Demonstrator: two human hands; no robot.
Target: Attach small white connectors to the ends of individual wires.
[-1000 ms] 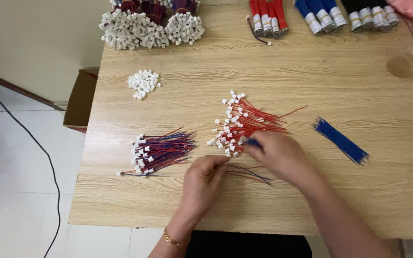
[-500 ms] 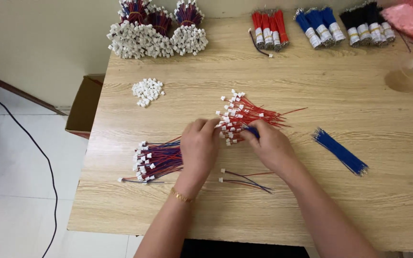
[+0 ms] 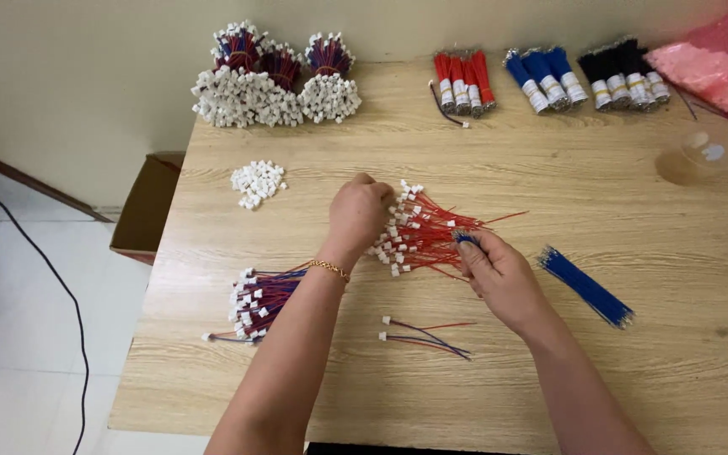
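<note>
A wooden surface [image 3: 600,185] stands over white floor [image 3: 18,337]. The left hand [image 3: 362,212] pinches into red wires [image 3: 431,232]; the right hand [image 3: 499,274] grips a blue wire [image 3: 463,239] beside them.

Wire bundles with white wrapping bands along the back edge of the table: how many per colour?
9: three red bundles at back centre, three blue bundles to their right, three black bundles further right. More may lie beyond the frame.
</note>
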